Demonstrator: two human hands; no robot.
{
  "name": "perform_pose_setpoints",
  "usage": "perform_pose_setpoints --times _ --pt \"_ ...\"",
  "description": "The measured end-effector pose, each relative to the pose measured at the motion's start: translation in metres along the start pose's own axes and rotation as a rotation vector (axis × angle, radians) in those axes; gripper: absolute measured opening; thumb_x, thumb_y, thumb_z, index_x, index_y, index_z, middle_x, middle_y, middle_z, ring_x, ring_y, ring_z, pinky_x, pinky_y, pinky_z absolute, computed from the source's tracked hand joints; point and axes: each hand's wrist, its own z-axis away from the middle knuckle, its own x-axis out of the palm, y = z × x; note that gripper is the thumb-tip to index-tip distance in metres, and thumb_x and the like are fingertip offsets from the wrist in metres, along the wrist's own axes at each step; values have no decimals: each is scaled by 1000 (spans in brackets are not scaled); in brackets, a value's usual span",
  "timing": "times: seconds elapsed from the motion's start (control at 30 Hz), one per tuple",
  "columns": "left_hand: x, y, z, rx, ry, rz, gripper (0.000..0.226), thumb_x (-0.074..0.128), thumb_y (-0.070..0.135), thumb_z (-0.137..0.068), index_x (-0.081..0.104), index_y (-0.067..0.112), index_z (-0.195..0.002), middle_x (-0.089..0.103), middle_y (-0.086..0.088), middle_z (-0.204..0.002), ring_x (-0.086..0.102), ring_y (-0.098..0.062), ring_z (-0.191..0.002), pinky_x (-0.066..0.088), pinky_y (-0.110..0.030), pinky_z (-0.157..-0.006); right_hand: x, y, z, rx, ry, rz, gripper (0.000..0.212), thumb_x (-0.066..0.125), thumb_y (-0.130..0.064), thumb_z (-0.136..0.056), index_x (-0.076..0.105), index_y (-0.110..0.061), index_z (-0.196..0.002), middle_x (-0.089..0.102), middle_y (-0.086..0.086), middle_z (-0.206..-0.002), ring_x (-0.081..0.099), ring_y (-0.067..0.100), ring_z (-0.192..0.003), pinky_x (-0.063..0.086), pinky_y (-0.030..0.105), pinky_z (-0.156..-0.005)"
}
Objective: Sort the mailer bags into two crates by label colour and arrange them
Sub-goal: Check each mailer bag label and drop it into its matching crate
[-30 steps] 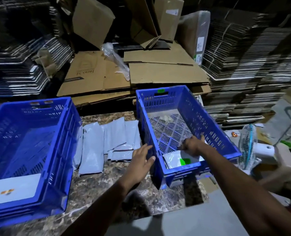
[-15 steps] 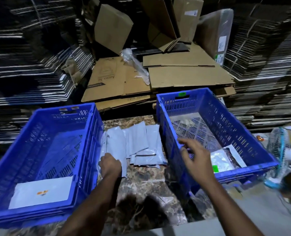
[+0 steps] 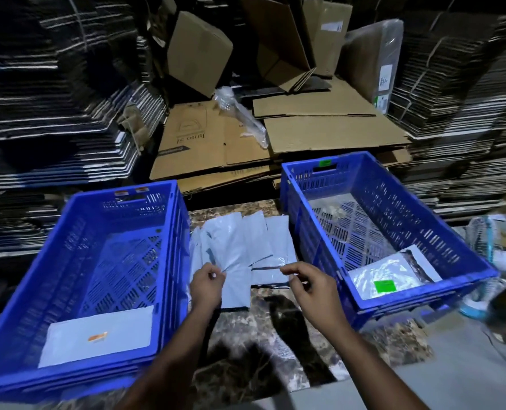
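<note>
Two hands pinch at the bags [image 3: 243, 247] on the bench [image 3: 275, 335] between the crates: left hand [image 3: 207, 284] at 9 o'clock, right hand [image 3: 308, 287] at 3. Labels face down, so a slippery stuck-together pair could get missorted.

Flattened cardboard sheets [image 3: 319, 134] lie behind the marble table [image 3: 246, 350], a small fan [image 3: 482, 241] at right.

Two blue crates [image 3: 169, 232] [image 3: 393, 184], one mailer bag in each: an orange-labelled bag [image 3: 98, 335] and a green-labelled bag [image 3: 385, 279]. Between them lies one overlapping heap of grey mailer bags [image 3: 246, 247], number unclear. Two hands [image 3: 206, 284] [image 3: 311, 287].
</note>
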Motion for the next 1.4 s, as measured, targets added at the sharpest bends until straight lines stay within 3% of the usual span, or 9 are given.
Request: perform_pose_setpoints --times 0.13,0.3,0.43,0.57,0.67,0.8,0.93,1.13,1.4 --pt "-29 27 41 72 -148 303 21 74 12 -86 59 10 -71 61 5 -65 56 -13 -66 40 -26 -62 26 -14 -12 63 -162 -30 27 63 -32 -97 62 -31 -124 64 -18 -117 59 -9 -103 54 17 -81" --pt "-70 45 76 185 -270 529 20 72 4 -87 54 1 -81 54 4 -65 51 -8 -62 41 -18 -59 51 -26 -16 113 -211 -142 52 69 -52 -84 58 -34 -131 68 -3 -108 66 11 -99 54 32 -84" --pt "-84 39 78 81 -184 612 15 67 0 -89 58 7 -100 67 -6 -88 59 -16 -81 49 -26 -71 58 -34 -17 16 -176 -207 21 71 -20 -89 70 -27 -108 72 -6 -105 66 16 -99 52 30 -81" --pt "-97 34 84 -124 -356 932 23 49 28 -100 61 18 -117 68 -13 -96 66 -24 -81 51 -31 -65 55 -43 -18 -75 -133 -148 46 64 7 -85 72 -37 -78 65 -11 -125 55 8 -117 41 13 -90" --pt "-103 33 92 -68 -486 840 33 56 25 -96 58 23 -128 72 -11 -107 69 -25 -97 54 -35 -77 53 -47 -16 -106 -150 -47 58 59 10 -86 70 -43 -67 42 -15 -148 35 6 -132 30 1 -90" --pt "-102 36 104 146 -366 654 46 65 -9 -87 59 18 -123 73 17 -109 67 -4 -105 54 -20 -77 52 -56 -7 -20 -160 -294 41 53 -2 -99 77 -34 -87 50 -28 -135 44 5 -134 44 23 -99" --pt "-98 33 114 200 -276 610 48 64 -13 -87 58 19 -122 70 33 -98 63 19 -88 49 -7 -71 56 -60 13 78 -207 -444 21 59 -21 -100 69 -33 -114 67 -5 -107 60 23 -94 48 39 -81" --pt "-105 24 123 203 -211 682 56 70 -5 -87 57 30 -129 62 4 -134 62 -20 -122 50 -45 -102 64 -62 25 -11 -174 -323 37 75 -14 -88 66 -34 -118 66 -22 -121 60 -3 -113 47 31 -101" --pt "-148 27 115 306 -146 544 60 60 -14 -89 51 21 -137 54 23 -136 48 17 -122 41 -4 -90 95 -75 25 -80 -306 -374 41 69 -14 -93 62 -34 -128 63 -19 -131 58 7 -125 51 38 -101"
